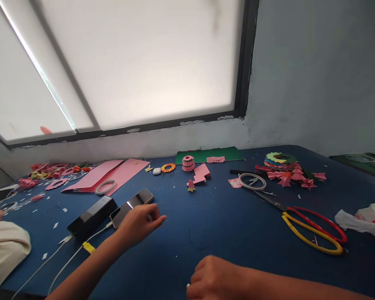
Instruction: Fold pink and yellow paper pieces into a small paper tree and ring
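My left hand (pixel 140 223) hovers over the blue table beside a smartphone (pixel 133 206). Its fingers are loosely bent and apart, with nothing visible in them. My right hand (pixel 214 277) is low at the front edge of the view, fingers curled into a closed shape. A tiny white spot shows at its fingertips; what it is, I cannot make out. Ahead of both hands stand a small folded pink and yellow paper piece (pixel 191 186), pink paper squares (pixel 201 171) and a stack of pink scalloped paper rings (pixel 188 163).
Scissors (pixel 279 206) with red and yellow handles lie at right, near a tape roll (pixel 252 181) and folded pink paper pieces (pixel 287 175). A black power bank (pixel 92 216) with white cables, pink sheets (pixel 96 175) and another person's sleeve (pixel 8 250) are left. A plastic bag (pixel 365 221) sits far right.
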`<action>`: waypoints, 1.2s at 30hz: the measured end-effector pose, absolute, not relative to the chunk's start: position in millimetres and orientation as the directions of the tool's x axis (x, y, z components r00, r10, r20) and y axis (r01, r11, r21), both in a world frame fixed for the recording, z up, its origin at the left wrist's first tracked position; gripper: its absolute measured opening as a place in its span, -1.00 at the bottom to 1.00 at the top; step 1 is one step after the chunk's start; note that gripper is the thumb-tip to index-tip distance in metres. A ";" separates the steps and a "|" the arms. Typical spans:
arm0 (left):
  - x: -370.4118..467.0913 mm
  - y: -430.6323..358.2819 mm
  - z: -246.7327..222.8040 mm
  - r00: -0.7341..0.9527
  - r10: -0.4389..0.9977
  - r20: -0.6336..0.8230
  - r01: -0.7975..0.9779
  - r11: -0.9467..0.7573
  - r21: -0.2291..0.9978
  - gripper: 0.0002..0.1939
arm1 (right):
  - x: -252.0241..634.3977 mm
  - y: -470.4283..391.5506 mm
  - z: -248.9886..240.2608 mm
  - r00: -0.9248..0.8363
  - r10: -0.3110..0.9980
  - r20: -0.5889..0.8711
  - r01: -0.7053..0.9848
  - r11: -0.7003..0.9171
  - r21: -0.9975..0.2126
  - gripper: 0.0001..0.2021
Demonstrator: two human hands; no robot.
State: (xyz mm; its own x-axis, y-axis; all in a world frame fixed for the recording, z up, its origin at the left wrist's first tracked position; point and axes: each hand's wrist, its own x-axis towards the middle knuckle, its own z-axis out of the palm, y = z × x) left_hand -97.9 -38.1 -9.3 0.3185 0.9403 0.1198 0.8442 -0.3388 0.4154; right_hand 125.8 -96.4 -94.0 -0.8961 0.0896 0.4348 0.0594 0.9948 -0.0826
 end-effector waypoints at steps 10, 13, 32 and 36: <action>-17.3 84.1 -74.0 0.385 0.881 0.274 0.662 -0.471 0.584 -0.68 | 282.9 -43.2 -96.2 -0.498 0.669 0.552 0.712 0.679 -0.181 -0.70; -13.4 81.8 -78.1 0.420 0.863 0.280 0.596 -0.495 0.632 -0.76 | 315.3 -31.4 -92.9 -0.343 0.765 0.545 0.807 0.537 -0.245 -0.69; 2.0 7.8 -39.0 0.429 0.788 0.442 0.384 -0.602 0.700 -0.58 | 276.2 -24.1 -47.9 -0.091 0.940 0.329 0.414 0.336 -0.846 -0.59; 9.7 -33.3 -18.5 0.579 0.690 0.434 0.125 -0.602 0.789 -0.46 | 250.7 -53.5 -39.1 -0.143 0.969 0.200 -0.044 0.196 -0.980 -0.63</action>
State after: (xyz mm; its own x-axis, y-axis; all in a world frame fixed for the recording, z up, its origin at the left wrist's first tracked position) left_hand 9.7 -33.3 -18.5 0.5788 0.6901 0.4344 0.1253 -0.6016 0.7889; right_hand 250.7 -53.5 -39.1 -0.1429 0.9692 0.2004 -0.0442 0.1960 -0.9796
